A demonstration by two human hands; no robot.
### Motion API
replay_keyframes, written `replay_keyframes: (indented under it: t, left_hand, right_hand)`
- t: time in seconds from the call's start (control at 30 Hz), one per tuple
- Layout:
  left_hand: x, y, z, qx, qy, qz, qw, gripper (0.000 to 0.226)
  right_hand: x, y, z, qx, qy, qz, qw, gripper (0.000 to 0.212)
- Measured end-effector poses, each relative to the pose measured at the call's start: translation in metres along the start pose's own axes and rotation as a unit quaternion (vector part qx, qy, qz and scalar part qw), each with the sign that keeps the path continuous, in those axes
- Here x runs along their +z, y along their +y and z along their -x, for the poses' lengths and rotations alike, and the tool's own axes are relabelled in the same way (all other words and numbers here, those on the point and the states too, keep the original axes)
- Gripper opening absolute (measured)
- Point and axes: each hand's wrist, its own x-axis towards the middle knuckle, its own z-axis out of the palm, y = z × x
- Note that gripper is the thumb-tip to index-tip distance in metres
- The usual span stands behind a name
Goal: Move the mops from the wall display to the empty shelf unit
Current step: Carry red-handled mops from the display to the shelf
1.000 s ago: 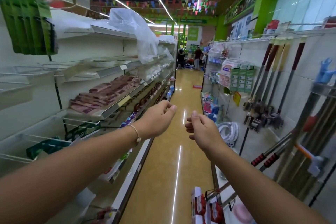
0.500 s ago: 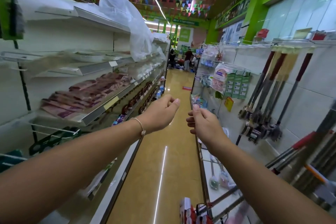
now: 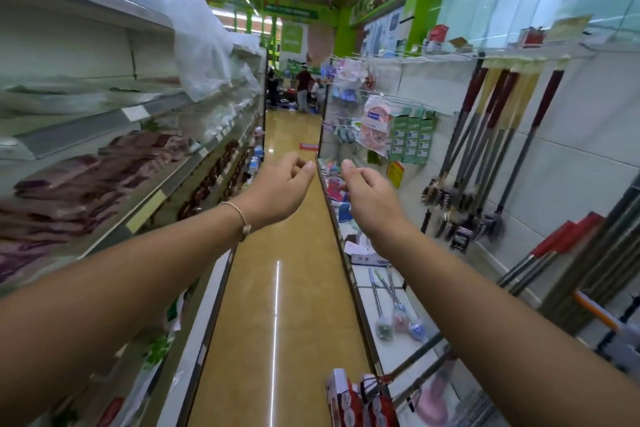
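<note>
Stretched both arms straight forward over the aisle floor (image 3: 277, 288), off to the aisle side of the mops (image 3: 457, 211). Held the left grip (image 3: 277, 191) farther from the mops, fingers loosely curled, thumb tip close to the forefinger, pinching nothing. Held the right grip (image 3: 367, 194) just beside it and nearer the mops, back of the hand up, fingers loosely bent, thumb raised, likewise empty. Wore a thin bracelet (image 3: 242, 218) on the left wrist. Saw the mops hanging heads down against the white wall, handles slanting up to a wire rail, well apart from both grips. Faced a shelf unit (image 3: 156, 198) stacked with pink packs across the aisle from the mops.
</note>
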Motion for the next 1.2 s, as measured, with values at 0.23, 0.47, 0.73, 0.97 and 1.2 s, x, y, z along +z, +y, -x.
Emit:
replay_keyframes:
  t: [0.23, 0.47, 0.73, 0.97, 1.2]
  left_hand:
    - [0.036, -0.022, -0.037, 0.009, -0.039, 0.03, 0.999, 0.026]
    - [0.091, -0.033, -0.081, 0.013, -0.07, 0.029, 0.997, 0.025]
    - [0.18, -0.034, -0.174, 0.006, -0.122, 0.051, 0.991, 0.031]
    - [0.296, -0.014, -0.253, 0.025, -0.184, 0.075, 0.98, 0.03]
    - [0.398, 0.008, -0.298, 0.058, -0.244, 0.104, 0.962, 0.028]
  right_hand:
    - [0.001, 0.029, -0.04, 0.017, 0.022, 0.003, 1.0, 0.037]
    - [-0.017, 0.08, -0.086, 0.039, 0.041, 0.015, 0.998, 0.034]
    - [-0.071, 0.156, -0.168, 0.081, 0.081, 0.029, 0.993, 0.035]
    - [-0.151, 0.231, -0.233, 0.134, 0.134, 0.047, 0.981, 0.036]
    - [-0.226, 0.29, -0.261, 0.179, 0.202, 0.071, 0.96, 0.034]
